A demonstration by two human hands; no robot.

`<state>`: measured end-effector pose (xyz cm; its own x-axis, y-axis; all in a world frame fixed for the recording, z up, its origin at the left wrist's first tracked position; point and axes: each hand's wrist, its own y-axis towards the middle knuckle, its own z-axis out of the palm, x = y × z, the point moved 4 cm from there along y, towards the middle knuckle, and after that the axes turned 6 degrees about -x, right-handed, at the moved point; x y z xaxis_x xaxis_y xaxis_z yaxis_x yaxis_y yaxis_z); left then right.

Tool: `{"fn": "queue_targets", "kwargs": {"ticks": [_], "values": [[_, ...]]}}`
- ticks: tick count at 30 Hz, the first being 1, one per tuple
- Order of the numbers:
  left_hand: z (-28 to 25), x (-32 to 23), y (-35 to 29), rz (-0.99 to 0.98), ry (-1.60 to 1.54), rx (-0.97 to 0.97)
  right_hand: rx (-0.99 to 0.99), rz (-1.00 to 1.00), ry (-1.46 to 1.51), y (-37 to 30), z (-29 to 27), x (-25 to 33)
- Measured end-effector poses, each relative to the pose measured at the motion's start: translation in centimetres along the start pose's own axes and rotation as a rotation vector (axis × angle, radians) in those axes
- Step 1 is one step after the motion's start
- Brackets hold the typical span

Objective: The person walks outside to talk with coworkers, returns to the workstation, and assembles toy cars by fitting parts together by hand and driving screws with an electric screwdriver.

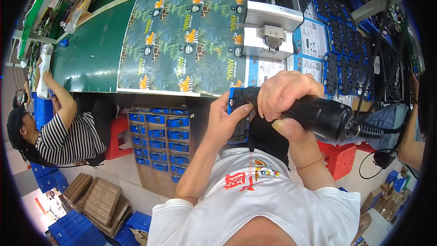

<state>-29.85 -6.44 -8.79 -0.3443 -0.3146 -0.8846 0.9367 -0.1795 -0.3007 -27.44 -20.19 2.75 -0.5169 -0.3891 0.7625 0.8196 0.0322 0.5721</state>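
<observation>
Toy car point(240, 130) is near printed sheet point(177, 48) and machine point(271, 18).

power tool point(325, 116): black | toy car point(240, 131): blue, black | sheets point(175, 57): green, leafy | co-worker's shirt point(73, 133): black-white stripes

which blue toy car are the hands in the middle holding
The blue-and-black car in the left hand, beside the black tool. Cars in rows on the worktable and in the brown tray aren't held.
</observation>
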Motion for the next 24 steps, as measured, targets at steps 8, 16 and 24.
{"fn": "queue_targets", "kwargs": {"ticks": [8, 16, 24], "values": [[-0.18, -0.16, 0.29, 0.002, 0.044, 0.011, 0.056, -0.053, -0.047, 0.0, -0.07, 0.07], [-0.45, 0.34, 0.54, -0.028, 0.051, 0.018, 0.099, -0.058, -0.014, 0.13, -0.24, -0.14], [-0.56, 0.13, 0.5, 0.02, 0.075, 0.045, 0.066, -0.054, 0.012, 0.01, -0.66, -0.48]]}}
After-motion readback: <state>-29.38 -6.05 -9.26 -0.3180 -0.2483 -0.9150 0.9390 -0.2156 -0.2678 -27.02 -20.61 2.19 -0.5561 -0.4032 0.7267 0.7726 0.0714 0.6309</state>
